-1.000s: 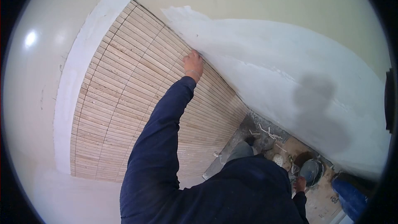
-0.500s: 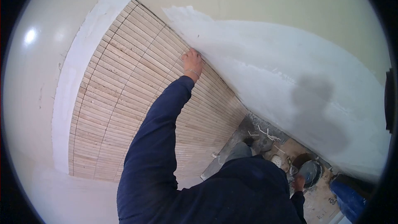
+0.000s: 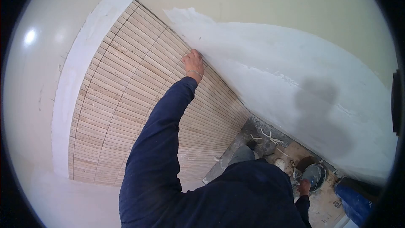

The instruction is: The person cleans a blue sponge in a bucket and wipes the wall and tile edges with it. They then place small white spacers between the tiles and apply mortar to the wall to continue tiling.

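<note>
Where a white plaster strip (image 3: 71,84) runs down the far left of the wall, a tile panel (image 3: 122,101) of thin beige strips begins just beside it and fills the middle of the wall. At the panel's upper right edge the left hand (image 3: 194,64) lies flat on the tiles, its fingers (image 3: 195,53) close together, tips at the seam where the tiles meet the fresh plaster (image 3: 274,88) spread over the right. A thin bracelet (image 3: 195,72) circles the wrist above the navy sleeve (image 3: 164,122). Far below, at lower right, the right hand (image 3: 303,187) sits just beside a round bucket (image 3: 315,175) on the littered floor (image 3: 270,141); it is too small to tell how its fingers are set.
</note>
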A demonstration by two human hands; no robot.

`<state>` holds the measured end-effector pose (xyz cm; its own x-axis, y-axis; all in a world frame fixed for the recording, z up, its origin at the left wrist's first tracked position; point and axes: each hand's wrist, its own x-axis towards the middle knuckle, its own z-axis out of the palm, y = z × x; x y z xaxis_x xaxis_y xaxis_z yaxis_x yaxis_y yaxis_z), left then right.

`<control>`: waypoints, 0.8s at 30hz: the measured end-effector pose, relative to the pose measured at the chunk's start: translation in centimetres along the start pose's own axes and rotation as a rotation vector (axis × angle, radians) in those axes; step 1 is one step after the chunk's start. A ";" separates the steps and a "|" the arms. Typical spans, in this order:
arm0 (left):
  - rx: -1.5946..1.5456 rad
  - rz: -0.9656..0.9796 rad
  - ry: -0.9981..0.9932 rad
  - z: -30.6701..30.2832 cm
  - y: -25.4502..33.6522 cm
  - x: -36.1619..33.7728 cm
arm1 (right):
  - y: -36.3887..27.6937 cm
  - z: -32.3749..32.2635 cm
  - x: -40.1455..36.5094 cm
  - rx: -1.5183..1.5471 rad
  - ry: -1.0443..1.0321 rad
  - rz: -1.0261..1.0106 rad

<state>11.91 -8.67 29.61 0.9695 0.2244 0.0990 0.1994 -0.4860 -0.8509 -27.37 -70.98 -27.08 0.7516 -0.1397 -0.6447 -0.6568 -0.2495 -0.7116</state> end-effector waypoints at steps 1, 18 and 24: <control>0.000 0.000 0.001 0.2 0.1 0.0 | -5.3 -0.1 -3.0 0.102 0.027 0.154; -0.048 -0.034 0.114 1.9 0.7 -0.2 | -4.1 -0.7 -0.9 0.124 0.047 0.096; -0.250 -0.060 0.124 -0.6 0.4 -2.7 | -2.8 -1.3 -0.4 -0.903 -0.094 -0.522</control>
<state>9.46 -9.99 29.30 0.9618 0.1616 0.2211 0.2713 -0.6720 -0.6891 -25.74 -71.48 -24.50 0.8953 0.2564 -0.3642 0.0667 -0.8856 -0.4596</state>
